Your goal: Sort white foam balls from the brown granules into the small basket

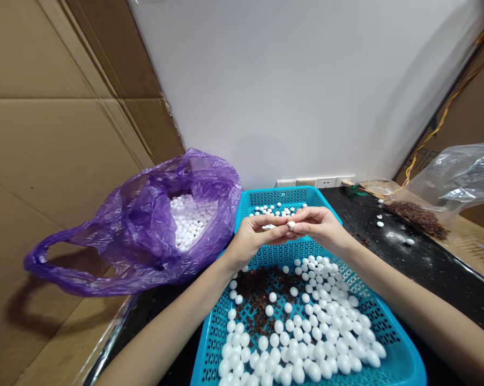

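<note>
Both hands meet above a blue perforated tray that holds several white foam balls and brown crumbs. My left hand is cupped and closed around a few white balls. My right hand pinches a single white ball between thumb and fingers, touching the left hand's fingertips. More white balls lie at the tray's far end.
A purple plastic bag full of white balls sits left of the tray. A clear plastic bag with brown bits lies at the right on the black table, with loose balls nearby. Cardboard stands at the left; a white wall is behind.
</note>
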Demonstrator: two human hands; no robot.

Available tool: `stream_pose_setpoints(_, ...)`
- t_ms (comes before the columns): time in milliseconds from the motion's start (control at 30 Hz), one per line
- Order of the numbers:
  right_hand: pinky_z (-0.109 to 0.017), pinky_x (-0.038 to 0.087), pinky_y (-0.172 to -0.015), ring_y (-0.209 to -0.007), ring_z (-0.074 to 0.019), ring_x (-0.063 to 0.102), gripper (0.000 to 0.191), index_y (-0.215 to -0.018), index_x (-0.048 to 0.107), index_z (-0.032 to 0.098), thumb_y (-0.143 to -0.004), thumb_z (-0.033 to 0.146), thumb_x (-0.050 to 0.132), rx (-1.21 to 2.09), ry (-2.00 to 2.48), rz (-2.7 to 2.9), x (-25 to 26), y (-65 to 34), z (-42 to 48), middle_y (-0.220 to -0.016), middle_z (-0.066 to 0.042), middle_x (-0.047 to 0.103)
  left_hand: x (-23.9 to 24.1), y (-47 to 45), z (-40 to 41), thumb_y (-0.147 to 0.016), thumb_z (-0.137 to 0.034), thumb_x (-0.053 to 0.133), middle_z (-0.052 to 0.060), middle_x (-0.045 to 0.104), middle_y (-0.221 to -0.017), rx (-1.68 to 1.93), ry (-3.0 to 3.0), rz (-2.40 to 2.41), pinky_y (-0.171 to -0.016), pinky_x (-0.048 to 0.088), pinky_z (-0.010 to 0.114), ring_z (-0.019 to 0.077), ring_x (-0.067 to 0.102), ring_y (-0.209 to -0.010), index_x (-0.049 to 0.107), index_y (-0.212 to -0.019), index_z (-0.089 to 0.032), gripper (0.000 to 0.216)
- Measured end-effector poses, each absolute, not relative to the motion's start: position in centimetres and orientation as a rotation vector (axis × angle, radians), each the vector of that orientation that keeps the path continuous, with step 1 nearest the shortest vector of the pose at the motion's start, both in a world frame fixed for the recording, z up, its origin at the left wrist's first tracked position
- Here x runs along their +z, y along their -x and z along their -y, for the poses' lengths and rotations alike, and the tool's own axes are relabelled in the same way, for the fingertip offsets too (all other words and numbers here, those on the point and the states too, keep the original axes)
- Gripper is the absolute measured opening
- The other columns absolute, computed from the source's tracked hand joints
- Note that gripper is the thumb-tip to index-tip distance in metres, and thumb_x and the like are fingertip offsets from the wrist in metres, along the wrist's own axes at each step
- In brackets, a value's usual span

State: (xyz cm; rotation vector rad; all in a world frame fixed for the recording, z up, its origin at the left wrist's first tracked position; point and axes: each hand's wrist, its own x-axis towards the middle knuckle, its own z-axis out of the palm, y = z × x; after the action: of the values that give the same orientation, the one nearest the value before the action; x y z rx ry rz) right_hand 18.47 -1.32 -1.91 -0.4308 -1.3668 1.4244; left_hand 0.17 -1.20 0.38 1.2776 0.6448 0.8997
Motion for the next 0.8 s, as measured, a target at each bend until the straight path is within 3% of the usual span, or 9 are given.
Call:
stream_pose_setpoints(400, -0.024, 0.056, -0.068, -0.072, -0.0136, 0.068, 0.011, -0.081, 0.073, 0.025, -0.074, 0.018, 0.075, 1.400, 0.450, 1.382, -2.13, -18.64, 1.04, -0.079, 0.001, 0.070, 0.10, -0.21, 0.88, -0.069, -0.026, 0.073, 0.002, 0.071, -0.081, 0.864, -1.307, -0.702, -0.073, 0.055, 0.026, 0.0126, 0.068, -0.075, 0.071, -0.087, -0.020, 0.019)
stream_pose_setpoints(567, -0.028, 0.055, -0.074, -0.078, -0.0154, 0.067, 0.011, -0.088, 0.072, 0.026, -0.077, 0.025, 0.073, 1.366, 0.576, 1.282, -1.99, -18.21, 1.15, -0.087, 0.000, 0.070, 0.19, -0.44, 0.63, -0.070, -0.030, 0.072, 0.000, 0.064, -0.084, 1.029, -1.363, -0.793, -0.051, 0.049, 0.017, 0.0081, 0.060, -0.065, 0.067, -0.095, -0.020, 0.027)
stream_pose_setpoints(667, -0.032, 0.054, -0.079, -0.085, -0.0189, 0.066, 0.018, -0.096, 0.070, 0.025, -0.078, 0.027, 0.072, 1.270, 0.692, 1.256, -2.07, -18.30, 0.98, -0.092, -0.002, 0.069, 0.39, -0.53, 0.72, -0.073, -0.033, 0.068, -0.004, 0.053, -0.061, 1.130, -1.393, -0.876, -0.038, 0.036, 0.014, 0.0053, 0.047, -0.049, 0.063, -0.090, -0.017, 0.024)
stream_pose_setpoints(733, -0.035, 0.053, -0.081, -0.085, -0.0203, 0.066, 0.026, -0.104, 0.067, 0.024, -0.078, 0.029, 0.070, 1.209, 0.766, 1.251, -2.15, -18.49, 0.79, -0.090, -0.003, 0.068, 0.50, -0.59, 0.94, -0.075, -0.034, 0.063, -0.006, 0.045, -0.052, 1.101, -1.466, -0.904, -0.037, 0.030, 0.015, 0.0046, 0.039, -0.043, 0.061, -0.081, -0.016, 0.019)
stream_pose_setpoints(800, -0.035, 0.054, -0.077, -0.081, -0.0202, 0.067, 0.031, -0.109, 0.064, 0.024, -0.079, 0.030, 0.068, 1.156, 0.818, 1.273, -2.19, -18.67, 0.64, -0.091, -0.003, 0.067, 0.53, -0.67, 1.27, -0.076, -0.032, 0.061, -0.005, 0.048, -0.054, 1.002, -1.611, -0.895, -0.041, 0.031, 0.016, 0.0047, 0.039, -0.045, 0.059, -0.072, -0.015, 0.018)
